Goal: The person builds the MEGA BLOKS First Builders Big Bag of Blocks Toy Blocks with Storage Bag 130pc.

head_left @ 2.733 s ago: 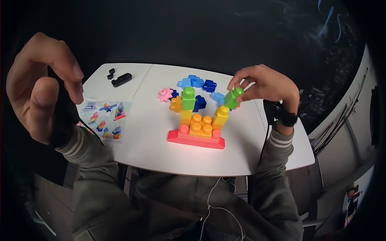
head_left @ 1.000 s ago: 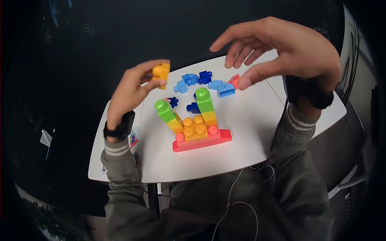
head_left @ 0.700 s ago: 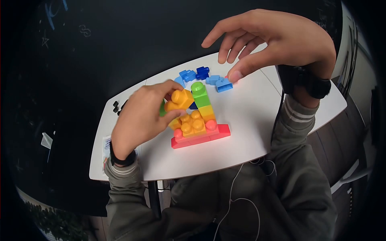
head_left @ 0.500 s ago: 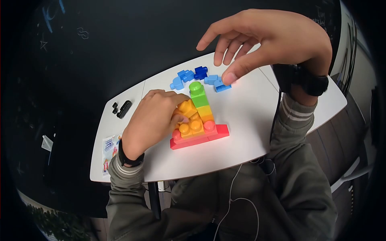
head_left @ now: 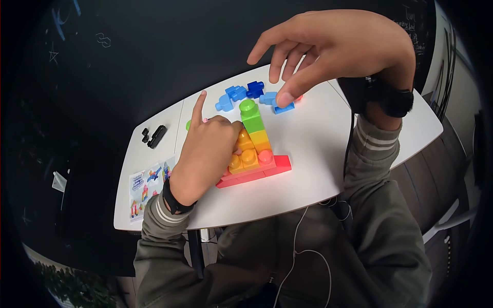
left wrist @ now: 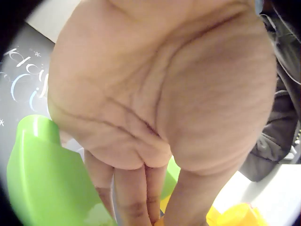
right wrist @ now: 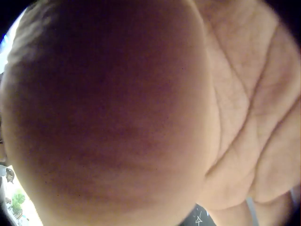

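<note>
We have a white table (head_left: pixel 313 146) with a curved near edge, and the red base (head_left: pixel 254 175) rests on it. Beyond the base, we see a cluster of light blue blocks (head_left: pixel 236 93), a dark blue block (head_left: pixel 255 89) and, partly hidden, a small red piece (head_left: pixel 301 97). To the base's left we find a printed sheet (head_left: pixel 138 189); farther back on that same side lie a black object (head_left: pixel 157 136) and small black pieces (head_left: pixel 145 137).

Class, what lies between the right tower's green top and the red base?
The head view shows a yellow section between the green top and red base.
</note>
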Tool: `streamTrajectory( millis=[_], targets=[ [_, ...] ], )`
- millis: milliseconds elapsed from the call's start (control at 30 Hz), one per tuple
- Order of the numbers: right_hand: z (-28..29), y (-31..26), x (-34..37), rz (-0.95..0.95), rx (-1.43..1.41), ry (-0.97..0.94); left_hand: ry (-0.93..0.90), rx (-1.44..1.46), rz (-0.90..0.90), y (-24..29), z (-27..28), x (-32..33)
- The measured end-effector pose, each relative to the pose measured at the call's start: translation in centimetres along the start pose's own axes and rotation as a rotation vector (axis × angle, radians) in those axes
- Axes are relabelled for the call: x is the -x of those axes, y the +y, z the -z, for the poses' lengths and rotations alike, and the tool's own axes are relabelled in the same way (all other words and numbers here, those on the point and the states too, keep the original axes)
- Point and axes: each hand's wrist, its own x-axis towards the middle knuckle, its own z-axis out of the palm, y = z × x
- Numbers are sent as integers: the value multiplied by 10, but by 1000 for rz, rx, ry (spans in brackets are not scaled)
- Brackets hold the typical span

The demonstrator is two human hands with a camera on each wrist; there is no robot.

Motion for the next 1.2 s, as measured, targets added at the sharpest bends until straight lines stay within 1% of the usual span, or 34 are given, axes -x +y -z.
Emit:
streamTrajectory(
  millis=[33,67,100,133,167,200,267,300,367,400,467,500,567,600,633,700,733,767,833,867,900,967,1000,1033,1067,1100,1133,1167,1200],
  targets=[
    [-6,3,-10,-66,-89,82,-7,-30,-26,0,0,0],
    [-7,2,-14,-66,-86,81,-13,-60,-52,0,-1,1],
    [-7,0,-19,-75,-7,84,-10,-60,-49,-3,-6,5],
    [-7,0,-22,-85,70,87,108,-46,-101,-7,-12,9],
    [-7,5,-25,-84,72,87,225,-32,-154,-10,-15,11],
    [-7,11,-29,-58,66,90,227,-32,-154,-12,-17,11],
    [-8,16,-35,-31,64,91,164,-59,-141,-4,-10,9],
    [-7,17,-36,-32,65,75,168,-58,-138,-1,-6,6],
    [-10,18,-40,-31,76,57,-60,-98,-46,4,2,-1],
    [-13,21,-42,-37,101,77,-51,-96,-42,2,-1,1],
    [-14,16,-42,-22,171,113,83,-66,-122,-7,-9,8],
    [-16,18,-46,25,168,110,100,-65,-121,-8,-7,13],
    [-28,32,-56,204,247,151,288,135,-130,-7,2,31],
    [-36,34,-56,227,293,188,306,138,-107,-10,7,43],
    [-43,40,-56,298,309,201,318,152,-92,-10,11,58],
    [-64,51,-56,320,278,287,399,284,61,-9,14,85],
    [-71,52,-56,289,252,277,359,319,109,-13,11,98],
    [-83,56,-58,290,263,263,369,332,117,-12,-1,103],
    [-111,66,-65,295,35,508,684,743,345,-14,-37,105],
    [-124,69,-65,253,-28,516,634,682,319,-23,-54,106],
    [-137,68,-63,268,-14,498,654,688,338,-23,-61,106],
    [-160,66,-56,131,-278,413,363,976,268,-25,-68,103],
    [-171,66,-52,141,-264,402,299,1033,221,-29,-75,99],
    [-182,67,-47,142,-338,329,313,1036,226,-30,-81,97],
    [-190,67,-44,138,-415,257,219,1092,207,-32,-86,96],
    [-194,68,-43,138,-410,252,120,1146,184,-32,-89,95],
    [-198,68,-41,81,-408,204,193,1064,167,-29,-87,98],
    [-201,69,-39,26,-402,157,198,1069,165,-25,-84,102],
    [-200,66,-35,47,-422,155,148,984,207,-21,-77,107]
  ],
)
